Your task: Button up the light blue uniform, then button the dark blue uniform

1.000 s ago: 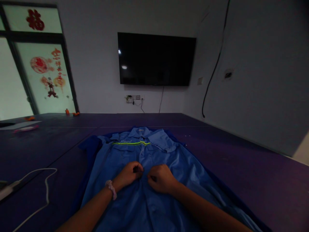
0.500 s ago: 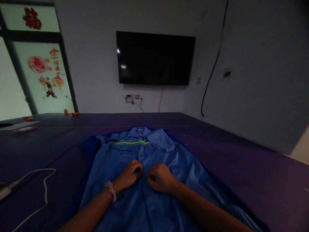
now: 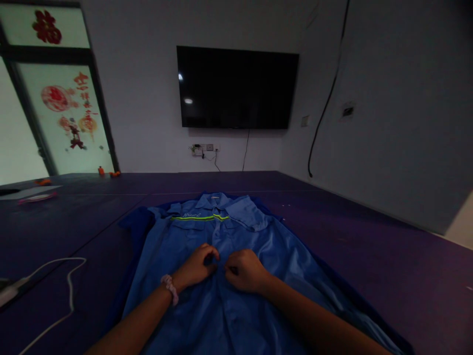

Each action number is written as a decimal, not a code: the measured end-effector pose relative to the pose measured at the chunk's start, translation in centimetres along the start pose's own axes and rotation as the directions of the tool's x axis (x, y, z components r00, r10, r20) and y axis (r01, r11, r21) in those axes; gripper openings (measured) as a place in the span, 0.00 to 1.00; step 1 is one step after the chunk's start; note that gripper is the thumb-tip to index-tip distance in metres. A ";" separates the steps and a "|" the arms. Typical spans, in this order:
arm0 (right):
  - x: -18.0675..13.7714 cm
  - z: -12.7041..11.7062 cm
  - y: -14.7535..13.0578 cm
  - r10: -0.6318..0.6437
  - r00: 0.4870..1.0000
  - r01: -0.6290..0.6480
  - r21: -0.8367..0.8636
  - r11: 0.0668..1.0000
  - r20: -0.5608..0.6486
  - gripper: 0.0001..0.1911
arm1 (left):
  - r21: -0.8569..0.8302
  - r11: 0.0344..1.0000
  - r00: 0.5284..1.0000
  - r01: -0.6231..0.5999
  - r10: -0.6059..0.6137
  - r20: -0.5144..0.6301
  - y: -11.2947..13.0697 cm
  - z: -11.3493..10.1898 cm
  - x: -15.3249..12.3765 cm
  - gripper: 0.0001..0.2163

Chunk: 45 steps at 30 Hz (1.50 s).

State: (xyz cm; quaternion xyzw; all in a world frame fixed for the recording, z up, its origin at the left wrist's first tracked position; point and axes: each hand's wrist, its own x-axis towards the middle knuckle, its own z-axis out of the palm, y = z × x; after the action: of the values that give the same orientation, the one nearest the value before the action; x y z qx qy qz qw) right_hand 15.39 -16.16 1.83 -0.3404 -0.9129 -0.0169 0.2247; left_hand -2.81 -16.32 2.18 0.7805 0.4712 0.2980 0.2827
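Observation:
A blue work shirt (image 3: pixel 236 315) lies spread face up, collar away from me, with yellow-green stripes across the chest and a buttoned front. Both my hands are over the middle of that front. My left hand (image 3: pixel 199 264), a pink scrunchie (image 3: pixel 170 289) on its wrist, has thumb and forefinger curved with a gap between them, left of the button line. Just across the line, my right hand (image 3: pixel 244 270) is closed, its fingers curled at the shirt front; the fingertips are partly hidden. One short sleeve (image 3: pixel 246 212) is folded inward over the chest.
Darker blue cloth (image 3: pixel 136 224) shows beneath the shirt. The purple floor (image 3: pixel 369 246) stretches to the walls. A white cable (image 3: pixel 70 286) lies at left, a flat board (image 3: pixel 27 192) and small orange things (image 3: pixel 114 174) farther back. A television (image 3: pixel 238 88) hangs ahead.
The thumb and forefinger of my left hand have parted slightly. My right hand and the shirt look almost the same as before.

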 end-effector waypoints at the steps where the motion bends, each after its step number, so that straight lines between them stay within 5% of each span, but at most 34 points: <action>1: 0.0 0.0 0.0 0.002 1.000 -0.002 0.005 1.000 0.003 0.07 | 0.000 1.000 1.000 -0.005 0.005 0.002 -0.1 0.0 0.0 0.11; 16: 0.2 0.0 -0.3 -0.059 0.994 0.055 0.051 0.997 0.096 0.08 | 0.037 0.998 0.999 -0.045 0.045 0.005 -0.2 0.0 -0.1 0.11; 33: 0.0 -0.1 -0.4 0.095 0.995 -0.092 -0.060 0.994 0.043 0.08 | 0.000 0.999 0.999 -0.033 0.033 -0.032 -0.1 0.1 -0.1 0.09; 45: 0.2 -0.6 -0.1 0.030 0.995 -0.026 -0.038 0.999 0.098 0.08 | -0.009 1.000 1.000 -0.007 0.007 -0.006 0.3 -0.1 -0.1 0.09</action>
State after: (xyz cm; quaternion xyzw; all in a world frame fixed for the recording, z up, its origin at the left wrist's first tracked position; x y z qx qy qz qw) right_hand 15.42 -16.22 2.47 -0.3575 -0.9176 -0.0136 0.1735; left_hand -2.77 -16.54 2.43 0.7802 0.4678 0.3033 0.2838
